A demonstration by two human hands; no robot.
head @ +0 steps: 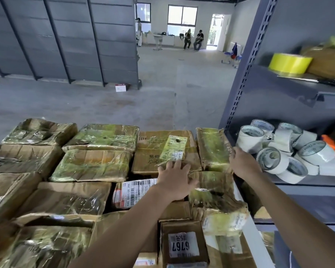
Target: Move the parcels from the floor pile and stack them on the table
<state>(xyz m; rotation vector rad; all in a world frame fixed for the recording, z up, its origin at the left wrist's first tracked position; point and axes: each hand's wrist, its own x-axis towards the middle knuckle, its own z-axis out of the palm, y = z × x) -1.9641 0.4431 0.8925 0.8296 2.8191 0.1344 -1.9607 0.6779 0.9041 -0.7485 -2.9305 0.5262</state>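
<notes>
Several brown cardboard parcels wrapped in clear and yellowish tape lie packed side by side across the lower half of the view. My left hand [175, 178] lies flat with spread fingers on a parcel with a yellow label [161, 149], near its front edge. My right hand [242, 163] grips the right edge of the tall taped parcel [213, 147] at the far right of the stack. A small box marked 6767 [184, 243] sits near the front. The table under the parcels is hidden.
A grey metal shelf unit [240, 86] stands close on the right, holding several white tape rolls [282, 151] and a yellow tape roll [289, 62]. Bare concrete floor stretches ahead with one small white box [120, 87]. Grey panels line the left. People sit far back.
</notes>
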